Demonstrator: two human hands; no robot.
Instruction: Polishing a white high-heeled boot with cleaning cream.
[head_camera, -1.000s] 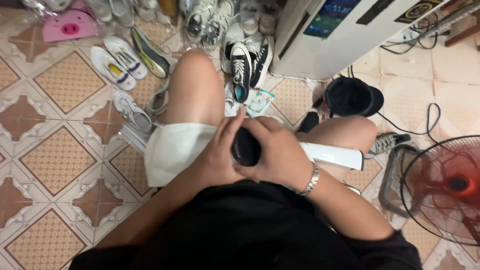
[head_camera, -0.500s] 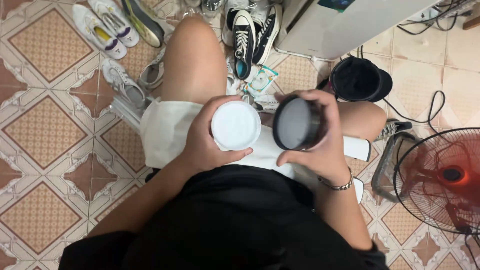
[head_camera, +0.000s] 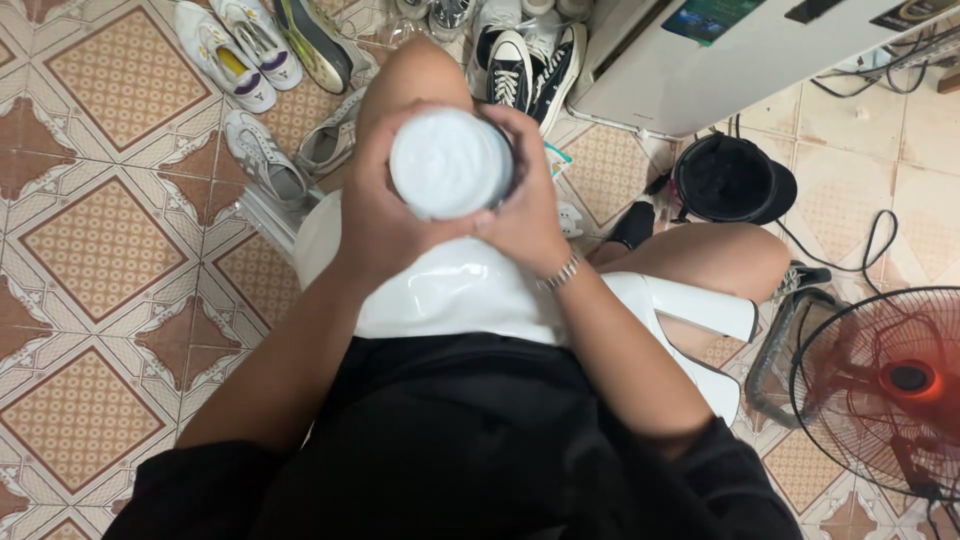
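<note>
Tiled floor (head_camera: 90, 250) — jar (head_camera: 450, 163) between fingers (head_camera: 400, 110)

Both hands are up over the lap, left hand (head_camera: 375, 215) and right hand (head_camera: 525, 210) wrapped around a round white tub (head_camera: 450, 163), so the space between them is taken. Straight ahead it's crowded: black high-top sneakers (head_camera: 525, 62) and a row of white sneakers (head_camera: 235, 45) sit just past the knee. Grey sneakers (head_camera: 270, 160) block the near left. Open tiled floor (head_camera: 90, 260) spreads wide on the left, plenty of room there. To the right, a white appliance (head_camera: 700, 70), a black cap (head_camera: 735, 180), trailing cables (head_camera: 880, 235) and a standing fan (head_camera: 885, 390) hem things in.
</note>
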